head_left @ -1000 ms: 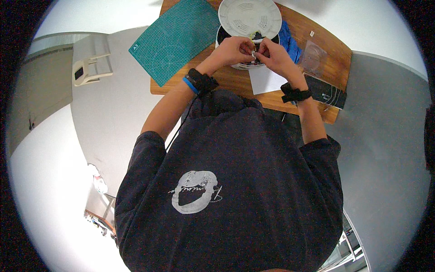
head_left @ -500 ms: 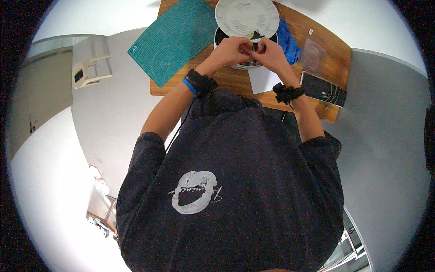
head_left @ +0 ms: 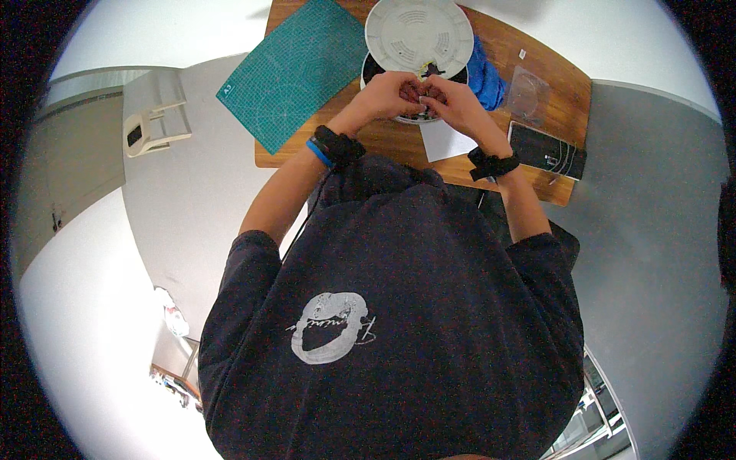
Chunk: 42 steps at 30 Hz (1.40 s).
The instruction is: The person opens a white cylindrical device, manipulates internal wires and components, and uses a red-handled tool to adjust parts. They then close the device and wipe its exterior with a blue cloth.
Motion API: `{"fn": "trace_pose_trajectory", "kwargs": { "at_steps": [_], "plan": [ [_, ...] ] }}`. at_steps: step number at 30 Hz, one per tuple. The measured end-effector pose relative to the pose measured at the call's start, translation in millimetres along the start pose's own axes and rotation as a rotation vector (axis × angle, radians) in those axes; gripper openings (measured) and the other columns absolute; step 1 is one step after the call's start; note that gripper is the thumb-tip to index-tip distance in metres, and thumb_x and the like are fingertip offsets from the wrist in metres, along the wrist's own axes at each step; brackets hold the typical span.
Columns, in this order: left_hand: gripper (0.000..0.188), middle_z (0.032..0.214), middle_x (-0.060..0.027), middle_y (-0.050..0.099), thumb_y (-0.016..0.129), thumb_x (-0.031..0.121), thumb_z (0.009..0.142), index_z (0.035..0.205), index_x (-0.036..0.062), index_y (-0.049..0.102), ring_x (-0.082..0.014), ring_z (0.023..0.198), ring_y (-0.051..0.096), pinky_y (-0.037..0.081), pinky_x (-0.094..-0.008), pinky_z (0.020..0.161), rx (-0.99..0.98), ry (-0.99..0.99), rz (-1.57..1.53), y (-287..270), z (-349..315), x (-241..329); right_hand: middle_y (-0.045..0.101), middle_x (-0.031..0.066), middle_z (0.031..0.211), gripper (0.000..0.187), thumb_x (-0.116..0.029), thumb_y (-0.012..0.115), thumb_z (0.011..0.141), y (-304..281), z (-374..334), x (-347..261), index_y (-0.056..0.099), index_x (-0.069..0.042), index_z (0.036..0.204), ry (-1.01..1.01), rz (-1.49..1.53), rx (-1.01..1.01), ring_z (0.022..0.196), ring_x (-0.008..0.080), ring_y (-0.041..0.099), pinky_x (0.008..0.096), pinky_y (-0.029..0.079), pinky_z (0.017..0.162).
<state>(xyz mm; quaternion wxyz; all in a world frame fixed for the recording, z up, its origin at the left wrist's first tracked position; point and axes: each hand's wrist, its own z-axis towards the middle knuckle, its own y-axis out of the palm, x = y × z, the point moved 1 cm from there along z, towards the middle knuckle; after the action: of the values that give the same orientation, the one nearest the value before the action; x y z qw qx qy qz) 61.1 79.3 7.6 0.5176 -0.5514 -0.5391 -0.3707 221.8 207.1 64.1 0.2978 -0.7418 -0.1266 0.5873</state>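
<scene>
My left hand [head_left: 391, 95] and my right hand [head_left: 452, 103] meet over the near side of a round white container [head_left: 364, 75] with a dark inside. Both have their fingers bent and pinched close together at the fingertips. Whatever lies between them is too small and too covered to name. Tipped up behind my fingers is a round white lid or cover [head_left: 418, 34] with rings of small slots. A small dark and yellow-green piece [head_left: 433, 69] shows at the lid's lower edge, just beyond my fingertips. My hands hide much of the container's contents.
A green cutting mat [head_left: 295, 73] lies left on the wooden table [head_left: 307, 142]. To the right are a blue cloth [head_left: 487, 80], a clear plastic piece [head_left: 529, 96] and a black device with cables [head_left: 546, 151]. White paper [head_left: 445, 142] lies before the container. A pale chair [head_left: 157, 130] stands left.
Both hands have come slightly nearer to me and lower over the container, still pinched together. The view has shifted a little; the lid and mat look otherwise unchanged.
</scene>
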Motion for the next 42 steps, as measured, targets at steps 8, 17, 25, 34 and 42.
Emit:
{"fn": "trace_pose_trajectory", "kwargs": {
  "at_steps": [8, 17, 25, 34, 42],
  "plan": [
    [0.038, 0.095, -0.0081, 0.078, 0.089, 0.022, 0.076, 0.106, 0.0047, 0.074, -0.0163, 0.086, 0.075, 0.059, -0.0314, 0.08, -0.024, -0.024, 0.083, -8, -4, 13, 0.073, 0.0175, 0.105, 0.022, -0.019, 0.062, 0.102, -7, 0, 4, 0.067, -0.01, 0.12, -0.251, -0.188, -0.047, 0.1, 0.0412, 0.069, 0.047, 0.057, 0.085],
    [0.038, 0.104, -0.0062, 0.076, 0.087, 0.02, 0.086, 0.115, 0.003, 0.069, -0.0156, 0.094, 0.072, 0.059, -0.0322, 0.085, -0.025, -0.096, -0.009, -17, -8, 7, 0.071, 0.0198, 0.085, 0.028, -0.029, 0.059, 0.105, -37, -42, 65, 0.068, -0.005, 0.095, 0.133, -0.314, 0.494, 0.079, 0.0408, 0.069, 0.0485, 0.054, 0.072],
    [0.037, 0.101, -0.0094, 0.077, 0.084, 0.027, 0.09, 0.111, 0.001, 0.069, -0.0164, 0.094, 0.073, 0.06, -0.0328, 0.084, 0.106, -0.078, -0.013, -15, -4, 16, 0.071, 0.0178, 0.108, 0.029, -0.02, 0.071, 0.096, 11, -100, 204, 0.066, -0.008, 0.121, 0.116, -0.689, 0.349, 0.101, 0.0395, 0.068, 0.0454, 0.053, 0.091],
    [0.046, 0.102, -0.0099, 0.076, 0.091, 0.027, 0.08, 0.111, 0.0014, 0.068, -0.0172, 0.093, 0.074, 0.061, -0.0328, 0.086, 0.112, -0.079, -0.038, -5, 5, 21, 0.066, 0.0208, 0.119, 0.038, -0.021, 0.07, 0.097, 47, -72, 192, 0.061, -0.006, 0.13, 0.318, -0.5, 0.332, 0.109, 0.043, 0.063, 0.0502, 0.052, 0.093],
    [0.039, 0.095, -0.0097, 0.076, 0.088, 0.022, 0.081, 0.109, 0.0026, 0.068, -0.0168, 0.088, 0.075, 0.06, -0.0322, 0.083, 0.114, -0.036, -0.065, 1, 10, 14, 0.068, 0.0239, 0.109, 0.029, -0.022, 0.066, 0.1, 38, -49, 234, 0.061, -0.004, 0.123, 0.471, -0.414, 0.181, 0.102, 0.0436, 0.066, 0.0519, 0.053, 0.086]
  ]
}}
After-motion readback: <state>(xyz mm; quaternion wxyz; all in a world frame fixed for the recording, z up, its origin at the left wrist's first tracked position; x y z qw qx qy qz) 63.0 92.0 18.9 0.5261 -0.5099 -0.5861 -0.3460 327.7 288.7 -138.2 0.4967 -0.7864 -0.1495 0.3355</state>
